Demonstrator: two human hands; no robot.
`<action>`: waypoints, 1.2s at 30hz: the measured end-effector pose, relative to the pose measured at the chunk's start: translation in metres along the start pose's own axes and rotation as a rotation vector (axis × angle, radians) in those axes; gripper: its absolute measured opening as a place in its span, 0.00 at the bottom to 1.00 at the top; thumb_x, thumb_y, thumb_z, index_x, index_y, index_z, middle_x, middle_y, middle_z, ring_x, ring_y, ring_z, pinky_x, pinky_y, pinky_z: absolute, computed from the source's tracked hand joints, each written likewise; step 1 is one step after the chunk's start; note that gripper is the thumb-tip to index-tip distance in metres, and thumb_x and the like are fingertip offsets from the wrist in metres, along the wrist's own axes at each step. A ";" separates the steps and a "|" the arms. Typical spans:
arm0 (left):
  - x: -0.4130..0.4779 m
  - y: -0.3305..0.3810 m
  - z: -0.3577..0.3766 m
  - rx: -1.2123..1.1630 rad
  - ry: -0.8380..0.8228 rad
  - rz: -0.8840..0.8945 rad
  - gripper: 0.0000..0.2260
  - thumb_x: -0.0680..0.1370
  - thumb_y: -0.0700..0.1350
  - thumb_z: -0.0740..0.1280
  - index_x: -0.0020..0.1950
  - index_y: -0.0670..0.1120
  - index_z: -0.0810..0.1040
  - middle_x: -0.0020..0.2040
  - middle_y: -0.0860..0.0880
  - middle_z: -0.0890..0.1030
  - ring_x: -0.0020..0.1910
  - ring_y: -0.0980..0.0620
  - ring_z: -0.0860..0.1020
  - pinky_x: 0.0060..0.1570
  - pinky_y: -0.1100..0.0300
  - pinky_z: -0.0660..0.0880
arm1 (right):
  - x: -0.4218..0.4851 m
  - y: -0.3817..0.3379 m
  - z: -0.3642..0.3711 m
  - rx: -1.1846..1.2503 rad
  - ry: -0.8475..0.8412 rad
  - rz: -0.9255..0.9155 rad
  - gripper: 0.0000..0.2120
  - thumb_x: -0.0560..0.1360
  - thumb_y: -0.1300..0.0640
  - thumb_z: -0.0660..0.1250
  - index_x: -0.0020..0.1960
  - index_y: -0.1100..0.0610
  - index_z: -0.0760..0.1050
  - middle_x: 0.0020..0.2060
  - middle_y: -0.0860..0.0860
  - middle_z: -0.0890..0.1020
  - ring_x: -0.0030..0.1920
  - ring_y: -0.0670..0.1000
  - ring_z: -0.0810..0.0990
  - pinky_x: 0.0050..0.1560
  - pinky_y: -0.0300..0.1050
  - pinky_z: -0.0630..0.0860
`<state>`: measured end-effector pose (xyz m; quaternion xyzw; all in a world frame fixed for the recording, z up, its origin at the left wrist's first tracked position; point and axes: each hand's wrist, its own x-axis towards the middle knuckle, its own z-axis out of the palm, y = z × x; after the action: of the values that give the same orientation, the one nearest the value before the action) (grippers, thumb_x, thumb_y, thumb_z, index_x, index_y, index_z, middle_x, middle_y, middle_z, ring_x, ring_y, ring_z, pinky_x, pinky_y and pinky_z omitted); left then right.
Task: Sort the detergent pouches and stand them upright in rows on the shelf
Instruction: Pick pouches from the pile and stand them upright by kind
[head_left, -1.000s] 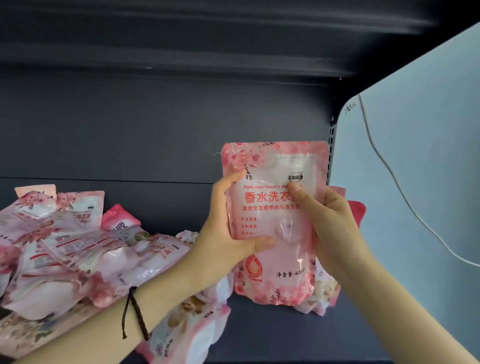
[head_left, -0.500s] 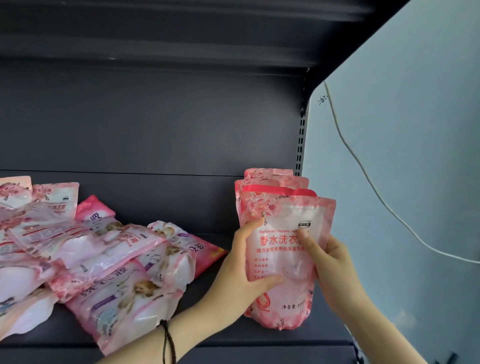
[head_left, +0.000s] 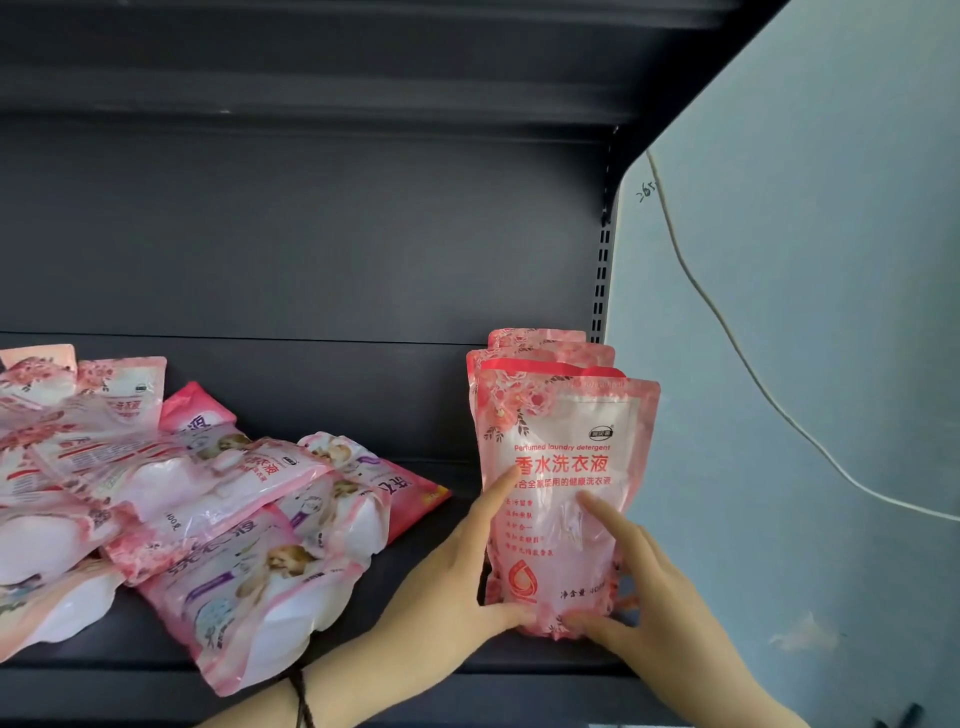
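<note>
Nearest, at the shelf's (head_left: 467, 691) front edge, two bare forearms reach in, the left one with a black cord (head_left: 301, 701) round its wrist. The left hand (head_left: 457, 587) holds the front pouch (head_left: 566, 457) by its left side: forefinger straight up against the printed face, thumb spread wide to the lower left corner, the other fingers hidden behind. The right hand (head_left: 654, 587) mirrors it on the right side, with the forefinger on the face, the thumb at the bottom seam and the rest out of sight behind the edge.

The pouch stands upright near the shelf's right end, its base on the deck close to the front edge. Just behind it, touching, stands a row of upright pouches (head_left: 545, 358), of which only the tops show, one of them with a red top band.

Towards the shelf's left end, well apart from the hands, lies a loose pile of pouches (head_left: 208, 509), flat and overlapping, reaching from the front edge almost to the back. Bare dark deck lies between pile and row.

Farther off rise the dark back panel (head_left: 311, 234) and the slotted upright (head_left: 601, 275) at the right rear corner. Beyond the right end is a pale blue wall (head_left: 831, 260) with a white cable (head_left: 727, 322) trailing down it.
</note>
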<state>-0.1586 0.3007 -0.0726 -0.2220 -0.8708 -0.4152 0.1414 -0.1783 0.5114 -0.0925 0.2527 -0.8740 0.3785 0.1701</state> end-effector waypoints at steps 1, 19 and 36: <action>0.003 -0.001 0.001 0.035 0.004 0.015 0.50 0.70 0.50 0.76 0.62 0.81 0.35 0.60 0.82 0.51 0.61 0.78 0.62 0.59 0.78 0.64 | 0.002 -0.001 0.000 -0.012 0.007 0.006 0.48 0.65 0.52 0.78 0.66 0.22 0.49 0.55 0.27 0.66 0.43 0.46 0.77 0.45 0.45 0.79; -0.001 0.004 -0.069 0.468 -0.087 0.060 0.15 0.77 0.57 0.64 0.62 0.65 0.65 0.64 0.67 0.67 0.62 0.68 0.67 0.63 0.65 0.68 | 0.013 -0.053 -0.040 -0.736 0.075 -0.100 0.17 0.74 0.34 0.55 0.61 0.35 0.67 0.43 0.41 0.76 0.40 0.44 0.78 0.33 0.39 0.72; 0.033 -0.063 -0.218 1.329 -0.243 0.261 0.18 0.74 0.56 0.49 0.47 0.50 0.75 0.37 0.54 0.75 0.41 0.51 0.73 0.46 0.55 0.70 | 0.151 -0.169 0.037 -0.965 -0.525 -0.586 0.13 0.77 0.49 0.59 0.60 0.49 0.74 0.50 0.48 0.78 0.49 0.53 0.78 0.42 0.47 0.76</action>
<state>-0.2047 0.1035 0.0340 -0.2360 -0.9165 0.2555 0.1975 -0.2090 0.3379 0.0545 0.4614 -0.8536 -0.1962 0.1412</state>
